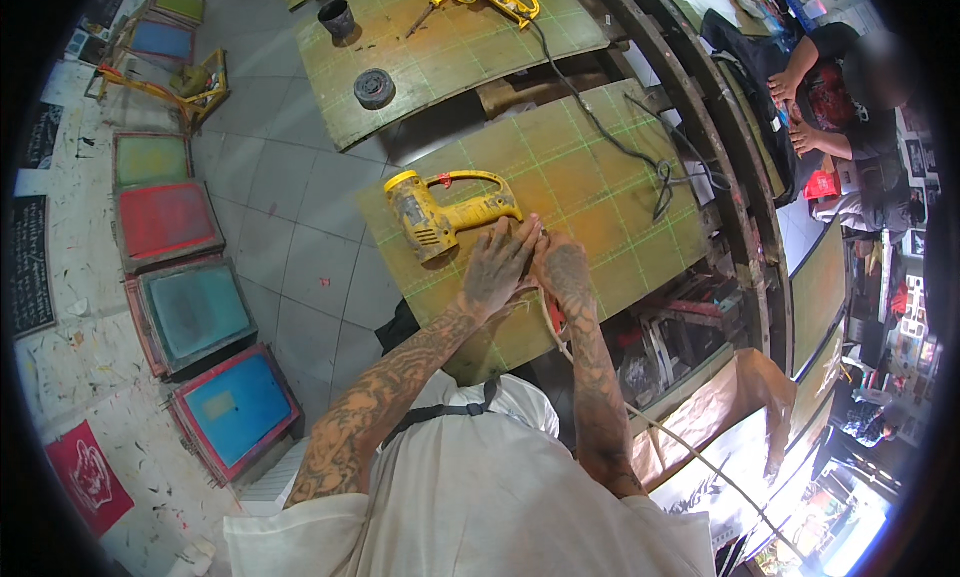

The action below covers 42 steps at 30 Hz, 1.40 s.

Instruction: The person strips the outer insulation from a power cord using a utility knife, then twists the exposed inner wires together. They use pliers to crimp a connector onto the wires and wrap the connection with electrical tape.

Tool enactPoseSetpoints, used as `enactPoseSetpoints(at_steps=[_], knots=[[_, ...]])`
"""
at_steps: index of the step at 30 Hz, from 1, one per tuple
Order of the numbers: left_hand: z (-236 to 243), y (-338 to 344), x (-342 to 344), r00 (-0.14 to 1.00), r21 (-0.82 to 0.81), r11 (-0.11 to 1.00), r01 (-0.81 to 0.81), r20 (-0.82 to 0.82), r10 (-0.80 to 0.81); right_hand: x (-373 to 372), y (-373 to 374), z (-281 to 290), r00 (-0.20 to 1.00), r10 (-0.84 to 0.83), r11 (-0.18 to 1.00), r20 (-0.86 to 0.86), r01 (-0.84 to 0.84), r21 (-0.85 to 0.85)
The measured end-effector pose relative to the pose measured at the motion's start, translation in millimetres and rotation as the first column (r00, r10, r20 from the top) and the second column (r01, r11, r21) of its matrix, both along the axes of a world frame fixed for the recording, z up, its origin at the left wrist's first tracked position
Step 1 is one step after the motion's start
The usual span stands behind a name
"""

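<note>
Your tattooed left hand (495,270) and tattooed right hand (564,271) meet over the near edge of a yellow-green worktop (615,227) marked with a bright green grid. The left fingers stretch forward, their tips against the right hand, whose fingers curl inward; you cannot tell from this view whether either set grips anything. Just beyond your left hand, a yellow, smudged, gun-shaped tool with a looped handle (430,219) lies on its side on that worktop, its handle end close to your left fingertips. A thin, pale cord (690,457) runs from beside your right wrist toward the lower right. A loose, dark cable (592,122) trails over the worktop's far right part, well apart from your hands.
</note>
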<state>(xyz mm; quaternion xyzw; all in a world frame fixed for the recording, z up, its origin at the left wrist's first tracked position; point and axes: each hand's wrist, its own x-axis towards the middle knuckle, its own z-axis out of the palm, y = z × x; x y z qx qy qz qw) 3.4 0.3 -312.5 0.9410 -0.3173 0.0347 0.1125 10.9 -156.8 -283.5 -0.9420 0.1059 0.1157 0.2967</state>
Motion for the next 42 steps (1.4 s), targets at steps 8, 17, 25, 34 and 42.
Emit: enactPoseSetpoints(at_steps=[8, 17, 25, 34, 42], knots=[[4, 1, -2, 0.998, -0.035, 0.999, -0.029, -0.049, 0.028, -2, -10, -9, 0.996, 0.047, 0.999, 0.077, -0.048, 0.014], [2, -5, -6, 0.992, -0.085, 0.993, -0.087, -0.102, 0.079, -4, -3, 5, 0.997, -0.076, 0.993, -0.014, 0.077, 0.084], [3, -7, -8, 0.989, -0.092, 0.989, -0.113, -0.107, 0.103, -2, 1, 23, 0.989, -0.105, 0.988, -0.104, 0.115, 0.099], [2, -9, -9, 0.989, -0.118, 0.984, -0.131, -0.091, 0.12, -2, 2, 29, 0.984, -0.111, 0.977, -0.136, 0.133, 0.169], [-5, -11, -9, 0.99, -0.064, 0.99, -0.129, -0.065, 0.125, -13, 1, 29, 0.999, -0.037, 0.989, -0.033, 0.041, 0.14]])
